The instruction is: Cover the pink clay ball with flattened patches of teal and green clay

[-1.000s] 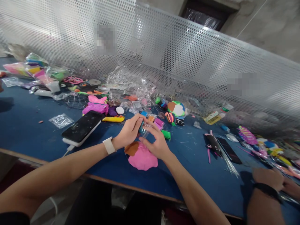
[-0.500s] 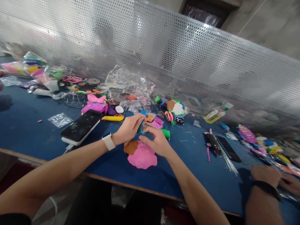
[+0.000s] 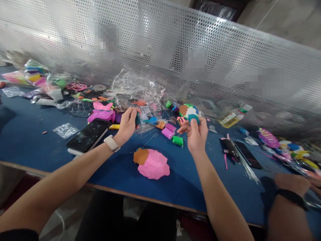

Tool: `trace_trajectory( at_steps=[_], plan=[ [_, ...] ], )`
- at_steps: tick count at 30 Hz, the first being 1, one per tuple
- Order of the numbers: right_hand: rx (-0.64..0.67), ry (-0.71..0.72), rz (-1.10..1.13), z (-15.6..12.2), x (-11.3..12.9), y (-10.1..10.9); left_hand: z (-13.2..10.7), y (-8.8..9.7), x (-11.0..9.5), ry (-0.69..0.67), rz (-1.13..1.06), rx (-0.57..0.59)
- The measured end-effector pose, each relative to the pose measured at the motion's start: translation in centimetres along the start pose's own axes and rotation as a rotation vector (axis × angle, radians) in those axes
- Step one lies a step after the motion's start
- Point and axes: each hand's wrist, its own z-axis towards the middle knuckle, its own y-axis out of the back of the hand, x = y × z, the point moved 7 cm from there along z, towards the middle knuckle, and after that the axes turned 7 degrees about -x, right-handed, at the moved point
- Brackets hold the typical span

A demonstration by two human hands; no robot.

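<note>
My right hand (image 3: 197, 134) is raised over the right part of the blue table, its thumb and fingers pinching a lump of teal modelling clay (image 3: 193, 118). Further left, my left hand (image 3: 127, 124) is closed on a smaller dark teal piece (image 3: 137, 119), mostly hidden by the fingers; it looks like the same clay. Between my forearms a flattened sheet of pink clay (image 3: 153, 164) lies on the table, joined at its left by a brown patch (image 3: 140, 156). Beyond it are purple clay blocks (image 3: 168, 130) and a green clay block (image 3: 178, 140).
A black-screened device in a white case (image 3: 87, 136) lies left, beside a yellow cutter (image 3: 114, 127). Thin wires (image 3: 147, 129) and crumpled clear plastic (image 3: 137, 83) lie further back. A perforated metal panel (image 3: 160, 40) stands behind. At right are a phone (image 3: 247, 154) and another person's arm (image 3: 291, 201).
My hands were together over the clay sheet with teal material between them. They have parted, the left going left and the right going right and up, each with a teal piece.
</note>
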Motion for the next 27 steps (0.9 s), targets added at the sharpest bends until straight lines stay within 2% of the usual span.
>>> trace_trajectory(
  at_steps=[9, 12, 17, 21, 23, 27],
  plan=[
    [0.212, -0.084, -0.012, -2.7, -1.6, -3.5, -1.0, -1.3, 1.5, 0.144, -0.103, 0.074],
    [0.208, -0.111, 0.025, -3.2, -2.1, -3.8, -1.5, -2.0, 1.3, 0.171, -0.165, 0.13],
    [0.195, -0.025, -0.121, -4.2, -1.9, -4.5, -2.4, -2.7, 1.1, 0.171, -0.159, 0.187],
    [0.24, -0.178, -0.011, -5.1, -2.5, -5.6, -2.6, -2.9, 1.4, 0.171, -0.133, 0.214],
    [0.249, -0.2, -0.024, -5.2, -2.5, -5.8, -2.6, -2.9, 1.5, 0.169, -0.126, 0.213],
    [0.277, -0.004, -0.25, -5.2, -1.1, -5.7, -3.0, -3.0, 1.2, 0.154, -0.12, 0.254]
  ],
)
